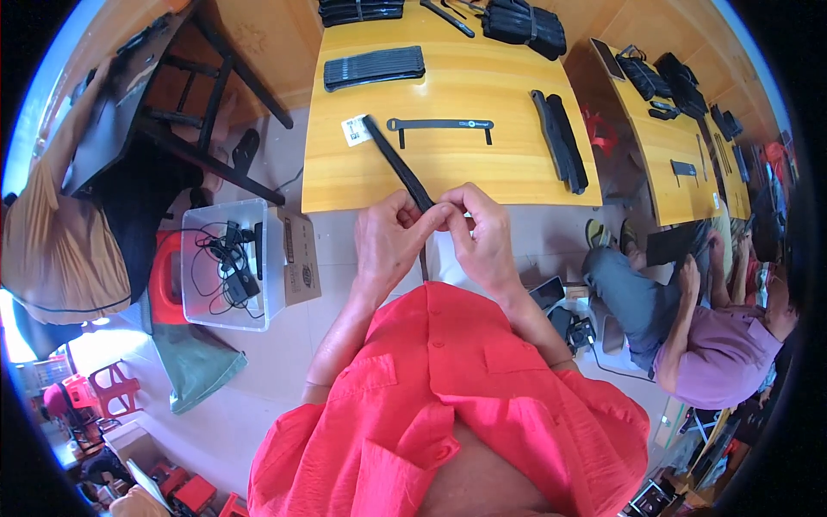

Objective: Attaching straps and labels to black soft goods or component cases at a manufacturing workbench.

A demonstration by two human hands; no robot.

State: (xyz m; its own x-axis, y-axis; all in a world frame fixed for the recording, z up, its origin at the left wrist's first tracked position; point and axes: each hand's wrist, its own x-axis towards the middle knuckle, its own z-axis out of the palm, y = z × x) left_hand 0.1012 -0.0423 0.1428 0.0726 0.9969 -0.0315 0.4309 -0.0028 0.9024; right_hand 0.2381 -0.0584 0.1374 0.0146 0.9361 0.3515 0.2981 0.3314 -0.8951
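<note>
L hand (pixel 385 239) + R hand (pixel 483 234): thumbs and fingers pinch near end of black strap (pixel 400 164), prob. for steady control. Strap crosses table (pixel 508 185) edge, far end toward 11 o'clock. Flat strap (pixel 439 124), 12 o'clock, lies apart, maybe for easy view.

Illumination is bright and fairly even across the near table (pixel 482 177). Glare overexposes part of the floor (pixel 280 375) at left; the right rim is dim. Straight edges bend toward the circular border. Peripheral detail is soft; corners are black.
</note>
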